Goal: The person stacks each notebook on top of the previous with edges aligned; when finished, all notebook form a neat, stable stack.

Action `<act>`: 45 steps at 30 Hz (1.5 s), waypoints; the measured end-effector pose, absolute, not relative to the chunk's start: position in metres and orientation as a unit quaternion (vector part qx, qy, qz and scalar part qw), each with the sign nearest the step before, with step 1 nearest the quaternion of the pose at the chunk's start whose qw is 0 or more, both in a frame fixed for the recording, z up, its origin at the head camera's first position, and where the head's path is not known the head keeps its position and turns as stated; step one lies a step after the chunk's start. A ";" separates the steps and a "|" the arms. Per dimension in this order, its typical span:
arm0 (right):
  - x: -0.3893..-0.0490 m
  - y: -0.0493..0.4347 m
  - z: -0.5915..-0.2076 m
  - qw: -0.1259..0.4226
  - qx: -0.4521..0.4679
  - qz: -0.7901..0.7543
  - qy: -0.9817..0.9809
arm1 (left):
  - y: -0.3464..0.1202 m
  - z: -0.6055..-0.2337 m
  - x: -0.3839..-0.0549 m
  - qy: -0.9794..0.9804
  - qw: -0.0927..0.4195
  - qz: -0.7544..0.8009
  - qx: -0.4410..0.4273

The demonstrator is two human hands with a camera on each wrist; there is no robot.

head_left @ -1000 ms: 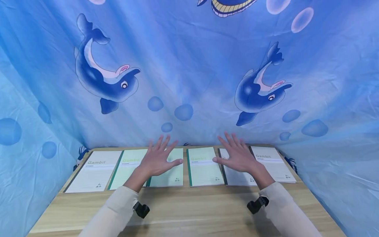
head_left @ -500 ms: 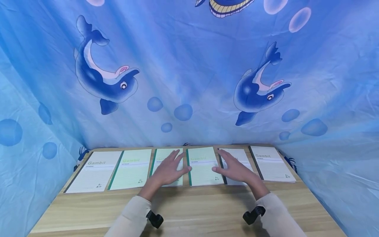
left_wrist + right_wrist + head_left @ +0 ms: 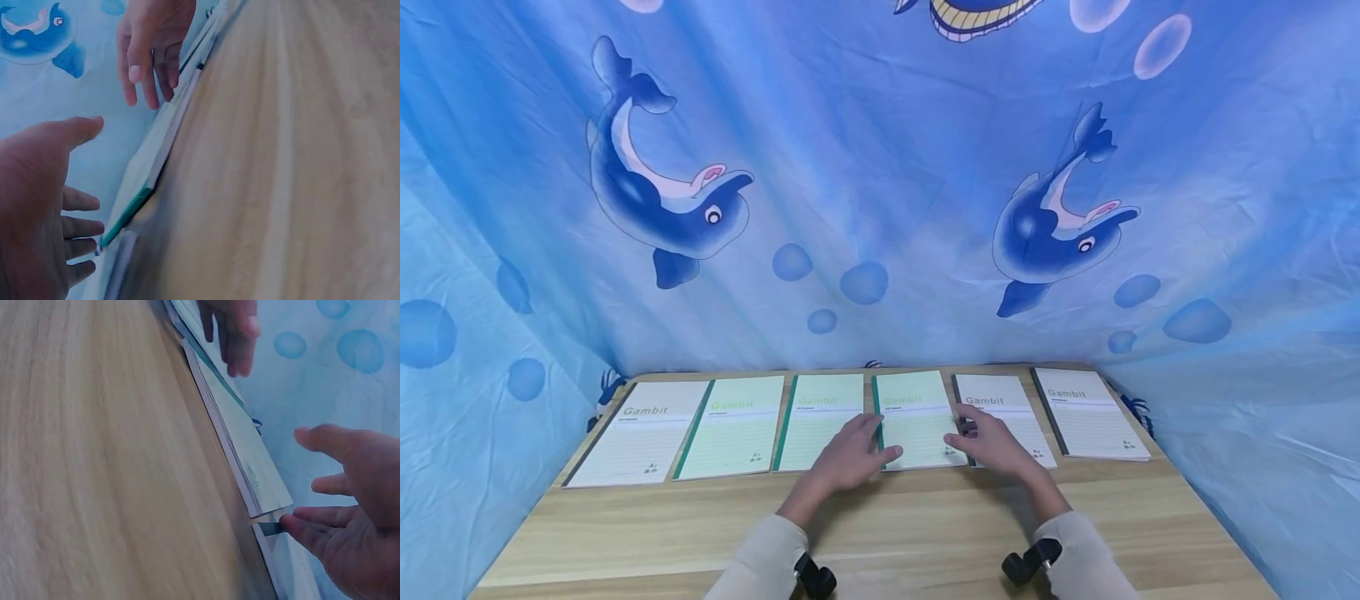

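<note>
A pale green notebook [image 3: 913, 425] with a dark green spine lies flat near the table's back edge. My left hand [image 3: 852, 454] is at its left side, over the corner of another green notebook [image 3: 823, 408]. On the other side, my right hand [image 3: 995, 443] hovers around its right edge, partly covering a white notebook [image 3: 1011, 396] with a black spine. Neither hand holds anything. In the left wrist view the fingers of my left hand [image 3: 37, 200] are loosely extended beside the green spine. In the right wrist view my right hand [image 3: 369, 500] has relaxed, slightly bent fingers.
Further left in the row lie a green notebook [image 3: 730, 429] and a white one [image 3: 632, 433]. Another white notebook [image 3: 1090, 415] ends the row at the right. The wooden table [image 3: 910, 542] meets a blue dolphin-printed curtain [image 3: 880, 167] behind.
Both hands have come down and toward me from above the row, closing in on the pale green notebook. The left hand has moved right. The notebooks lie where they were.
</note>
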State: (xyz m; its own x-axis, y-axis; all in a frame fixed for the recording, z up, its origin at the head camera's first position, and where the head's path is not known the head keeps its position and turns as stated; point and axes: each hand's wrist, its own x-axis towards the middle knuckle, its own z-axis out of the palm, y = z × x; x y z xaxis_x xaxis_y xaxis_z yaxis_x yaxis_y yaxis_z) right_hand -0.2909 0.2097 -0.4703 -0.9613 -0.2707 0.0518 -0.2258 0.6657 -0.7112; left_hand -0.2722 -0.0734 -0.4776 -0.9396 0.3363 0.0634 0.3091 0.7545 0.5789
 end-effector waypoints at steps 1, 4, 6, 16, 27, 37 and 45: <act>-0.291 0.210 -0.472 0.025 -0.132 -0.389 0.912 | -0.072 -0.480 -0.272 0.937 0.023 0.303 0.172; -0.291 0.208 -0.474 0.024 -0.116 -0.403 0.908 | -0.070 -0.485 -0.272 0.937 0.022 0.303 0.173; -0.290 0.206 -0.474 0.024 -0.109 -0.406 0.907 | -0.069 -0.487 -0.271 0.939 0.021 0.298 0.171; -0.289 0.200 -0.479 0.013 -0.087 -0.402 0.911 | -0.066 -0.494 -0.270 0.938 0.007 0.294 0.182; -0.285 0.196 -0.477 0.022 -0.076 -0.408 0.910 | -0.064 -0.501 -0.274 0.932 -0.004 0.317 0.178; -0.283 0.194 -0.482 -0.019 -0.116 -0.370 0.922 | -0.068 -0.495 -0.267 0.930 -0.020 0.319 0.183; -0.280 0.193 -0.487 -0.024 -0.161 -0.326 0.931 | -0.071 -0.498 -0.267 0.931 -0.018 0.304 0.199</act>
State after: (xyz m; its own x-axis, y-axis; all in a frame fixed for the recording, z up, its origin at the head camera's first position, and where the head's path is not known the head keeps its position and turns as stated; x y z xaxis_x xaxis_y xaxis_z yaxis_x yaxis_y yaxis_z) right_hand -0.2802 0.1925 -0.4873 -0.9472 -0.2839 0.1489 -0.3148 0.7362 -0.5991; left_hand -0.2671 -0.0713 -0.4975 -0.9199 0.3603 0.1550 0.3823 0.7353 0.5595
